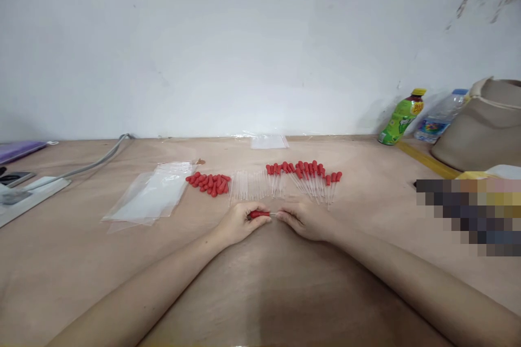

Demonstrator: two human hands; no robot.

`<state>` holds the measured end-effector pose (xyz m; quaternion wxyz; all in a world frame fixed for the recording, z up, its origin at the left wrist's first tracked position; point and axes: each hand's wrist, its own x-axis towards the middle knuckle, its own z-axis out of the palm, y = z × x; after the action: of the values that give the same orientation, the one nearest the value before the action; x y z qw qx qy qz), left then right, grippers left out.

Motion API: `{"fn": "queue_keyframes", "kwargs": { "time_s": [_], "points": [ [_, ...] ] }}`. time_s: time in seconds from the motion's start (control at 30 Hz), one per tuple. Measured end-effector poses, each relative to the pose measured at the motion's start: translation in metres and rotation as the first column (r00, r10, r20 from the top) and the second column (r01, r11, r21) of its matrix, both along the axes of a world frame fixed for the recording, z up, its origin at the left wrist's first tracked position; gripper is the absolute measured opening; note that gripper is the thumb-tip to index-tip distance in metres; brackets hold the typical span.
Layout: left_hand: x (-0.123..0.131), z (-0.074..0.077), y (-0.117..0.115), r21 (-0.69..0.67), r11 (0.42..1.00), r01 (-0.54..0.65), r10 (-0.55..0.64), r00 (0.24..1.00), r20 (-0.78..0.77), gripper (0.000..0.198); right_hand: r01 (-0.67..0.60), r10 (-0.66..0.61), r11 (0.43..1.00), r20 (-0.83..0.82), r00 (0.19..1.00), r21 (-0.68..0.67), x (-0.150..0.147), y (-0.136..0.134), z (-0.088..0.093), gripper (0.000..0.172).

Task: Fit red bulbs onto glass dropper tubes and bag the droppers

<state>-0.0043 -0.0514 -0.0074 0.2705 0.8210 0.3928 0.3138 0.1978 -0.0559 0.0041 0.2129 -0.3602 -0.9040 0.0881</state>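
Within left grip [238, 221], red bulb [260, 214], thin tube [273, 214] (in right grip [303, 218]).

1. The left hand [240, 223] partly covers the red bulb [259, 214].
2. Only a short stretch of the clear tube [273, 214] shows beside the right hand [306, 221].
3. Beyond the left hand, loose clear tubes [249, 185] blur together, too fine to count.
4. Well left of that hand, a purple item [20, 152] runs out of view.
5. Well right of the right hand, coarse pixels [480, 217] hide whatever lies there.
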Motion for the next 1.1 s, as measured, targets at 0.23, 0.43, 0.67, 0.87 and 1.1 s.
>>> {"fn": "queue_keyframes", "kwargs": {
  "time_s": [0.23, 0.43, 0.67, 0.87, 1.1],
  "points": [
    [-0.002, -0.004, 0.004, -0.063, 0.997, -0.052, 0.055, 0.998, 0.043, 0.043, 0.17, -0.174, 0.982, -0.045, 0.984, -0.087, 0.029, 0.013, 0.015, 0.021],
    [-0.002, -0.002, 0.005, -0.041, 0.999, -0.031, 0.031, 0.999, -0.009, 0.034, 0.615, -0.647, 0.751, -0.083, 0.758, -0.242, 0.055, 0.057, 0.027, 0.029],
    [-0.003, 0.005, 0.002, 0.012, 1.0, -0.003, 0.005, 0.996, -0.094, 0.021, 0.777, -0.765, 0.621, 0.135, 0.629, -0.103, 0.03, 0.077, 0.022, 0.03],
    [-0.005, 0.006, 0.002, 0.015, 1.0, 0.008, -0.007, 0.996, -0.086, 0.021, 0.778, -0.771, 0.627, 0.171, 0.613, 0.036, 0.015, 0.073, 0.016, 0.044],
    [-0.005, 0.006, 0.002, 0.017, 1.0, 0.018, -0.017, 0.996, -0.087, 0.02, 0.761, -0.751, 0.649, 0.155, 0.641, 0.0, 0.0, 0.073, 0.011, 0.03]
  ]
}}
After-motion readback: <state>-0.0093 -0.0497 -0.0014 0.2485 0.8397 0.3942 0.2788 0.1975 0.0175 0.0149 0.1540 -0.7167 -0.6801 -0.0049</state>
